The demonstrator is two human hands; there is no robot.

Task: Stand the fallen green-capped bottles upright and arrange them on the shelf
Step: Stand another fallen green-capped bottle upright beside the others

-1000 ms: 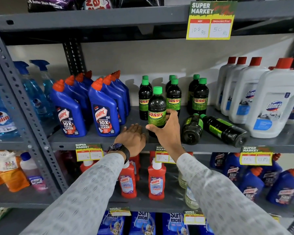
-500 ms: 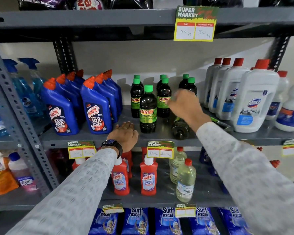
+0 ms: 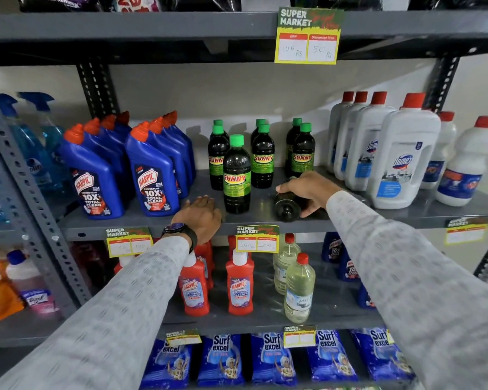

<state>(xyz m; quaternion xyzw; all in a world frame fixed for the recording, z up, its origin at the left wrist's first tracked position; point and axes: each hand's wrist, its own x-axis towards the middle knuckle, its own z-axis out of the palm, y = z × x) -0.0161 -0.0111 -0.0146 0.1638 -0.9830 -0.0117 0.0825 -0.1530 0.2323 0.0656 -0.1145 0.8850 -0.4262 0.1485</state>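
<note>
Several dark Sunny bottles with green caps stand upright mid-shelf, in rows toward the back. One upright bottle (image 3: 236, 175) stands alone nearer the front. To its right a fallen bottle (image 3: 286, 211) lies on the grey shelf (image 3: 423, 213) with its round base toward me. My right hand (image 3: 310, 190) is closed over this fallen bottle from above, fingers on the left and thumb on the right. My left hand (image 3: 203, 213) rests flat on the shelf's front edge, just left of the front upright bottle, holding nothing. My right arm hides the shelf behind the fallen bottle.
Blue Harpic bottles (image 3: 152, 175) crowd the shelf to the left. White Domex bottles (image 3: 400, 159) with red caps stand to the right. A price tag (image 3: 257, 239) hangs on the shelf's front edge. Red Harpic bottles (image 3: 240, 282) and clear bottles (image 3: 299, 288) fill the shelf below.
My right hand let go of the front upright bottle, moved right and came down onto the fallen bottle. My left hand stayed on the shelf edge.
</note>
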